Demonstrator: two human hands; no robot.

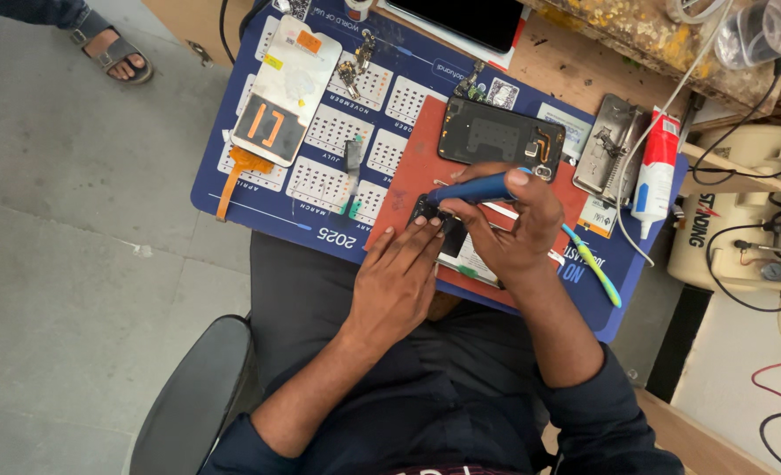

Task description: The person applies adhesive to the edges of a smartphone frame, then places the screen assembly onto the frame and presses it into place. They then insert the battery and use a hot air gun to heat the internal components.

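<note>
Opened phone (500,137) on mat (412,154), behind both hands' phone (461,251).

Wooden bench (575,75) bears a blue calendar mat (320,211); red pad (408,171) atop (overlapping).

Right hand (514,230) grips a blue-handled screwdriver (471,189), tip down on an opened phone (448,237) lying on a red mat (417,158). Left hand (399,277) rests flat, fingertips (412,225) touching the phone's near edge. A second phone body (500,136), back removed, sits just beyond on the mat. A detached screen with orange flex (281,92) lies on the blue calendar mat (338,230). Green-blue toothbrush (594,264), white tube (656,171) to the right. Sandalled foot (113,48) at top left.
</note>
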